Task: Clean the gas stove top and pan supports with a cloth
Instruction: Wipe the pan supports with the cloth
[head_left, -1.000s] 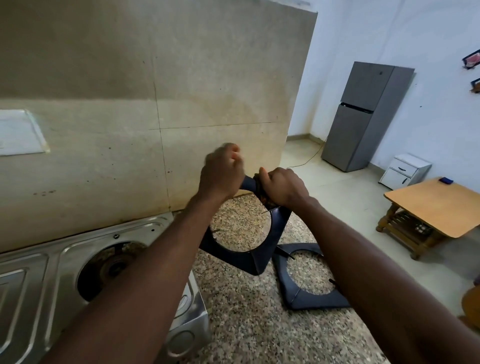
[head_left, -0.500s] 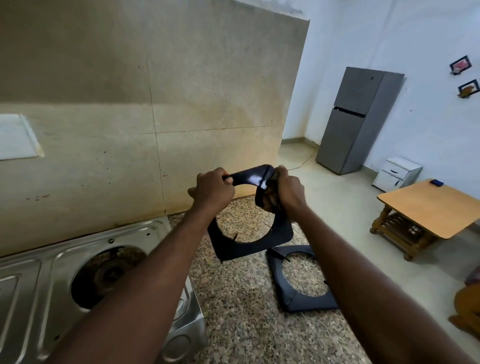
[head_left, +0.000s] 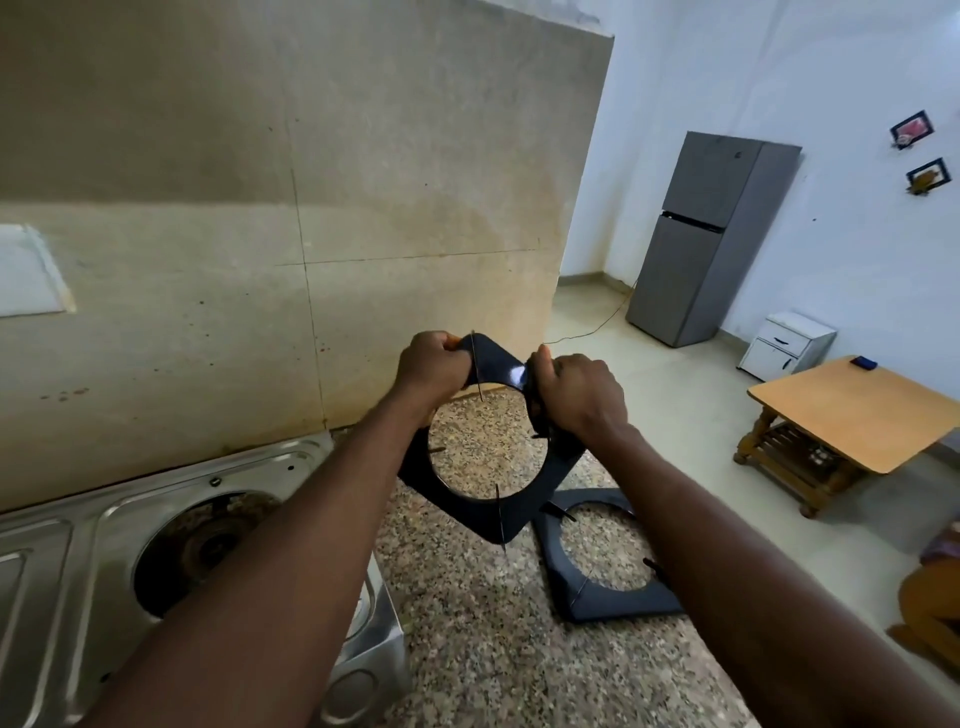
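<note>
A black square pan support (head_left: 470, 506) with a round opening is held up on edge above the granite counter. My left hand (head_left: 428, 366) grips its top left corner. My right hand (head_left: 579, 395) grips the upper right side, with a dark cloth (head_left: 535, 410) bunched under the fingers against the metal. A second black pan support (head_left: 605, 597) lies flat on the counter to the right. The steel gas stove (head_left: 67, 561) sits at lower left with its burner (head_left: 208, 543) uncovered.
A beige tiled wall (head_left: 311, 182) rises right behind the stove and counter. The speckled granite counter (head_left: 478, 639) ends at the right above the floor. Beyond it stand a grey fridge (head_left: 701, 244), a small white drawer unit (head_left: 787, 345) and a wooden table (head_left: 852, 410).
The held pan support has turned in my hands, and its lower corner now points down. My right hand with the cloth has slid along the upper edge. The view has shifted slightly.
</note>
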